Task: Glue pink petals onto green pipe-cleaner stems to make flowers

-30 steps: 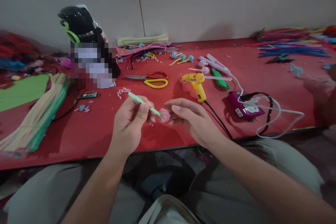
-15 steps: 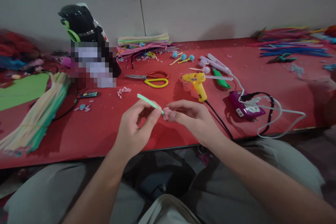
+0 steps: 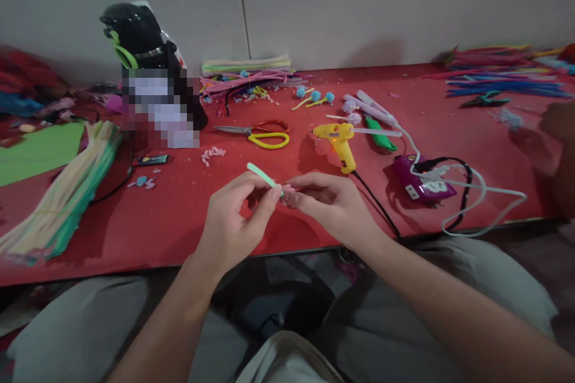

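My left hand point(image 3: 240, 215) pinches a light green pipe cleaner point(image 3: 261, 174) between thumb and fingers, its free end pointing up and left. At the other end sits a small pink pipe-cleaner flower point(image 3: 288, 192), which the thumb and fingers of my right hand point(image 3: 335, 206) grip. Both hands are over the table's front part, fingertips nearly meeting. Beyond them lie scissors point(image 3: 265, 134) with a yellow and a red handle, and a yellow glue gun point(image 3: 338, 142) with its orange light lit. A little heap of pink cut pieces point(image 3: 212, 155) is left of the scissors.
On the red table point(image 3: 179, 203) are a pipe-cleaner bundle point(image 3: 74, 191), a black bottle point(image 3: 135, 36), blue-headed stems point(image 3: 315, 97), a purple power strip point(image 3: 424, 179) with looping cables, and green-handled pliers point(image 3: 486, 99). Another person's hand point(image 3: 559, 125) is at the right edge.
The green pipe cleaner's free end has shifted slightly right and turned a little steeper. Both hands keep their grip. Another person's hand has come further into view at the right.
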Tool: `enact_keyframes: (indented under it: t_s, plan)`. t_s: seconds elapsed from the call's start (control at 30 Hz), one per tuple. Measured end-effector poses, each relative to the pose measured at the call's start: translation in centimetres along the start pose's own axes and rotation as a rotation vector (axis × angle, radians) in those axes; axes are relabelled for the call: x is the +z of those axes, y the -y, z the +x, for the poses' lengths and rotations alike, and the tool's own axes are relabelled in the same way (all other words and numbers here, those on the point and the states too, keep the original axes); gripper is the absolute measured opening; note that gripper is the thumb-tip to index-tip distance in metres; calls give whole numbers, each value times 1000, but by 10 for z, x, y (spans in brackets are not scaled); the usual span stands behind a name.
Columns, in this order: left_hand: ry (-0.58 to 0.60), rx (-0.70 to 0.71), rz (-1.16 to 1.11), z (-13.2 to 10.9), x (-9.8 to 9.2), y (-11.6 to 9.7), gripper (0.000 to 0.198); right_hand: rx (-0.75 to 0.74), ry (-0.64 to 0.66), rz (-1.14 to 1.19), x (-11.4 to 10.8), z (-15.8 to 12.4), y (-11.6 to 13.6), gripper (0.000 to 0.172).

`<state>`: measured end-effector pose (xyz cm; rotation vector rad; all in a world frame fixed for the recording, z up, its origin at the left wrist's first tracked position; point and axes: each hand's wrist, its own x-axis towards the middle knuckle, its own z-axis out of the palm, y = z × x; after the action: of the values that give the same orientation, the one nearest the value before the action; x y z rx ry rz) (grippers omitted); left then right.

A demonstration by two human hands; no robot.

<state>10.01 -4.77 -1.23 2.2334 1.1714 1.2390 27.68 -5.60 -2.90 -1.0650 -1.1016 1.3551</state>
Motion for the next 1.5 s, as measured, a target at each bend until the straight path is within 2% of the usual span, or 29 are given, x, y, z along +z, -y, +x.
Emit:
enact_keyframes:
  t_s: [0.37, 0.5, 0.63, 0.83, 1.13, 1.33, 1.5]
  plan:
    - [19, -26, -18, -1, 0, 0, 15, -15, -4, -30, 1, 0, 0, 22]
    - [17, -68, -68, -1, -1, 3, 14, 14, 16, 43, 0, -1, 1, 18]
    - [29, -128, -132, -1, -3, 5, 13, 78, 25, 137, 0, 0, 0, 20]
    - [59, -112, -147, -2, 0, 6, 13, 96, 43, 126, 2, 1, -1, 22]
    - [35, -106, -146, -1, 0, 3, 11, 9, 41, 10, 0, 0, -3, 24]
    - [3, -142, -114, -1, 1, 1, 17, -22, 8, -29, 2, 0, -4, 30]
    - [-34, -157, -102, -1, -1, 2, 16, -42, 13, 15, 4, -1, -1, 29]
